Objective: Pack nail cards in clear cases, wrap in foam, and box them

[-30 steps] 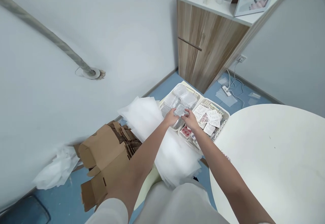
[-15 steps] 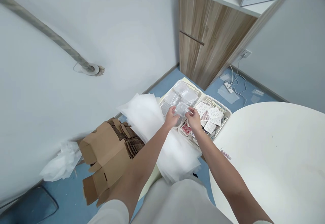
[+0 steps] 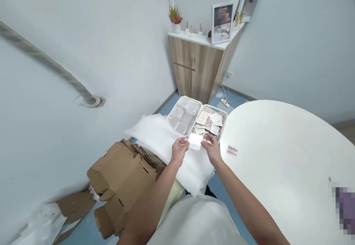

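Observation:
A small clear plastic box (image 3: pixel 195 141) is held up between my two hands, above the near edge of the baskets. My left hand (image 3: pixel 179 151) pinches its left side with the fingertips. On the opposite side, my right hand (image 3: pixel 212 149) grips the box's right edge. Beyond them stands a white basket (image 3: pixel 169 116) with several more clear plastic boxes (image 3: pixel 183 115). The second basket (image 3: pixel 225 116) holds a loose heap of printed cards (image 3: pixel 214 128), some with pink nail pieces. White foam sheets (image 3: pixel 159 130) lie beneath my hands.
Flattened brown cardboard boxes (image 3: pixel 119 167) are stacked at left. At right is a round white table (image 3: pixel 277 156) with a card of pink nails (image 3: pixel 232 151) and a pixelated purple shape (image 3: pixel 346 210). A wood-grain cabinet (image 3: pixel 199 63) bears picture frames and a plant.
Both hands have drawn the clear box toward me, from over the box-filled basket to above the foam sheets. The view has tilted up and shifted right, showing more cabinet top and table.

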`<action>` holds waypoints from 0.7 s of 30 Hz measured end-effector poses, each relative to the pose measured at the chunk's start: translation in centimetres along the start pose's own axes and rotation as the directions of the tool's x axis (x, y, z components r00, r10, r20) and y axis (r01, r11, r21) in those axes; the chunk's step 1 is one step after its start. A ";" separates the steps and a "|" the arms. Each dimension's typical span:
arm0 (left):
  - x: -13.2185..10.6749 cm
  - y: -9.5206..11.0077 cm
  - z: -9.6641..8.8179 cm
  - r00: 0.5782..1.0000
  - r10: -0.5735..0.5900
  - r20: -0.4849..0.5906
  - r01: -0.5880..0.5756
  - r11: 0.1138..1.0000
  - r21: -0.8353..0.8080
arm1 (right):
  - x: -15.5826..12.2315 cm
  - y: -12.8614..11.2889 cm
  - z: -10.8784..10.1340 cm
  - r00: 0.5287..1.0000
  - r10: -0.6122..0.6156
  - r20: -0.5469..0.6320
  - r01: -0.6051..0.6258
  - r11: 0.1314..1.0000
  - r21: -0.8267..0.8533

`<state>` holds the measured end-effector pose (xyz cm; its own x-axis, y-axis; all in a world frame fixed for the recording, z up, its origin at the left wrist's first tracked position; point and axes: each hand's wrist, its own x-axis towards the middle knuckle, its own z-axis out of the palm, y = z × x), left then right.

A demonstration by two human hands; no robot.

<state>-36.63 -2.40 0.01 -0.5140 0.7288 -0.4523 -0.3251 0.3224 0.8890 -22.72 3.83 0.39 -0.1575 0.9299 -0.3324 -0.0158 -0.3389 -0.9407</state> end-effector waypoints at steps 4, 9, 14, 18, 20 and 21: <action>-4.2 -1.6 0.8 0.988 -0.075 0.138 0.097 0.982 -0.159 | -5.6 0.7 -2.7 0.998 0.007 -0.070 -0.003 0.999 0.051; -9.2 -3.8 3.9 0.955 -0.107 0.276 0.157 0.973 -0.167 | -12.1 1.4 -6.0 0.993 0.054 -0.109 -0.037 0.987 0.154; -12.6 -5.8 7.2 0.830 -0.202 0.520 0.207 0.977 0.050 | -15.8 2.2 -10.7 0.945 0.044 -0.325 0.039 0.969 0.244; -14.1 -6.6 10.1 0.763 -0.227 0.606 0.111 0.968 0.223 | -17.5 2.2 -15.8 0.903 0.084 -0.420 0.067 0.940 0.334; -14.9 -6.8 11.9 0.738 -0.234 0.633 0.096 0.965 0.244 | -18.2 2.1 -18.5 0.905 0.098 -0.414 0.061 0.933 0.354; -15.4 -6.9 12.9 0.713 -0.245 0.656 0.095 0.962 0.256 | -18.6 2.0 -19.9 0.907 0.098 -0.409 0.058 0.934 0.352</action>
<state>-16.23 -8.06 1.80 0.2340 0.8373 -0.4941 -0.1587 0.5343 0.8303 -0.17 -11.26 3.35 0.2596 0.8690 -0.4213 -0.3716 -0.3127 -0.8741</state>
